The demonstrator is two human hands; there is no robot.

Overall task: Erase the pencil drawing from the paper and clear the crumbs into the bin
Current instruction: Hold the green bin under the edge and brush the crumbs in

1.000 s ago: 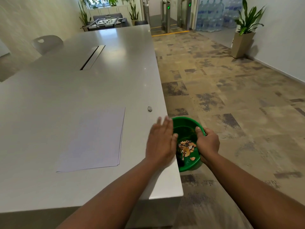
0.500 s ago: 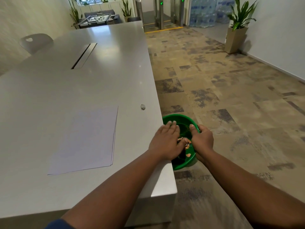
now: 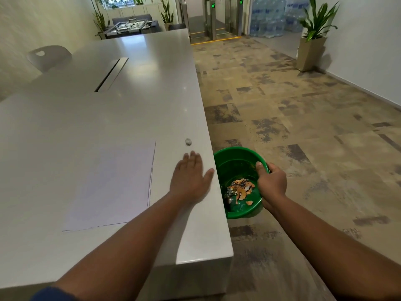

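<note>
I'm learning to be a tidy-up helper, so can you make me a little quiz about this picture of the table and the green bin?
1. True or false: the right hand holds the green bin by its rim, beside the table edge.
2. Which is the left hand doing?
A. Pinching the eraser
B. Lying flat on the table, fingers straight
C. Lifting the paper
3. Fill in: the small eraser lies on the table between the paper and the table's ______.

Key
1. True.
2. B.
3. Edge. It lies just beyond the left hand's fingertips, apart from them. Pencil shavings sit in the bin's bottom.
</note>
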